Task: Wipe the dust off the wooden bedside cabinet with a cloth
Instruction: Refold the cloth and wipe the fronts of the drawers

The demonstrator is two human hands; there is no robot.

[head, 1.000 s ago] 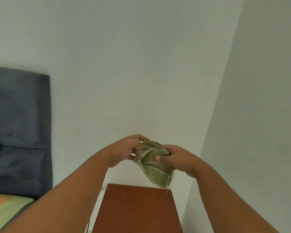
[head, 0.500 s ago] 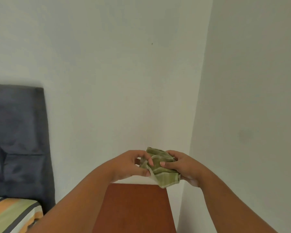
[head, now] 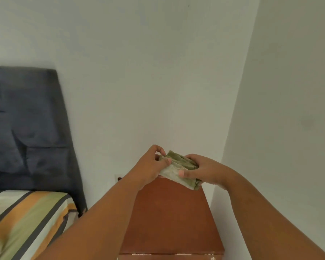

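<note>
Lower now than half a second ago, the cloth [head: 178,170] is a folded green pad held above the far edge of the wooden bedside cabinet [head: 172,216], apart from its top. Left hand [head: 150,167] pinches its left end; right hand [head: 199,170] has a closed grip on its right side. Wiping has not begun, I judge: the whole top is left. Bed [head: 24,218] and headboard [head: 28,128] stand leftward.

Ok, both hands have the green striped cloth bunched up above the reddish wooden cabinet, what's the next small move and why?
Probably lower the folded green striped cloth onto the far end of the reddish-brown wooden cabinet top. The left hand and right hand grip it folded just above that end, it appears not yet pressed to the wood, and the top looks bare.
</note>
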